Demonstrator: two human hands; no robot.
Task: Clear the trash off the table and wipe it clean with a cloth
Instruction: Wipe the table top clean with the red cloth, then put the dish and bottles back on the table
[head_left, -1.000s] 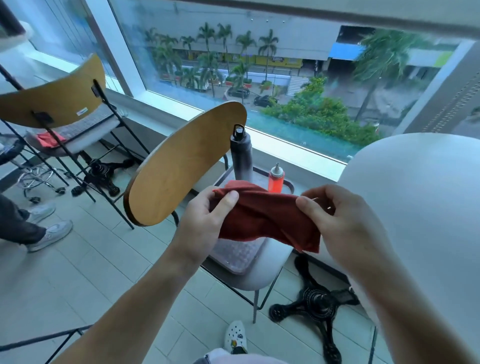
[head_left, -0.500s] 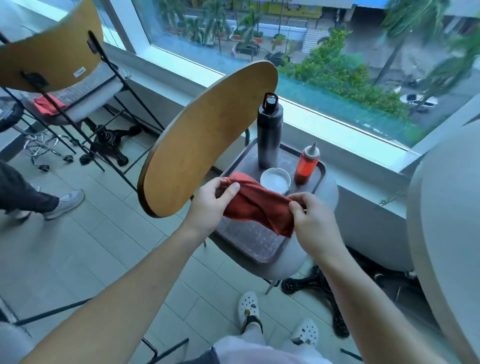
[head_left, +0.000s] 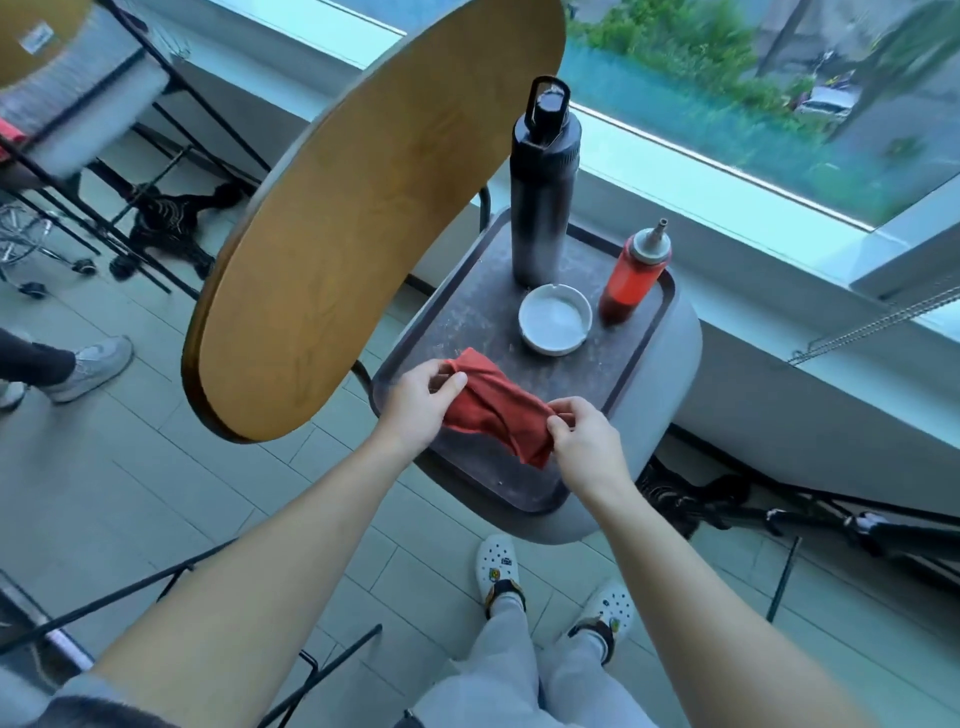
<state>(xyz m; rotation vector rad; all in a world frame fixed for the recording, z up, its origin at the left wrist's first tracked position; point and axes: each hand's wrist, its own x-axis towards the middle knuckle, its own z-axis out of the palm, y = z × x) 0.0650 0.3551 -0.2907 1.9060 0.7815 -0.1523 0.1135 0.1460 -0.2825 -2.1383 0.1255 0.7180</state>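
A red cloth (head_left: 491, 410) is stretched between both hands just above the near part of a dark tray (head_left: 478, 312). My left hand (head_left: 418, 408) pinches its left end between thumb and fingers. My right hand (head_left: 584, 447) pinches the right end, where a corner of the cloth hangs down. The tray lies on a grey chair seat (head_left: 670, 395). On the tray's far half stand a tall black bottle (head_left: 543, 197), a white ashtray (head_left: 555, 318) and a red squeeze bottle (head_left: 634, 273). The table is out of view.
The chair's wooden backrest (head_left: 363, 218) rises at the left of the tray. A window ledge (head_left: 779, 218) runs behind. Another chair (head_left: 83, 119) and a person's shoes (head_left: 88, 366) are at the far left. My own white clogs (head_left: 496, 564) stand on the tiled floor below.
My view has tilted down and closer to the chair. Both hands have lowered the cloth towards the tray, and the white table at the right has left the view.
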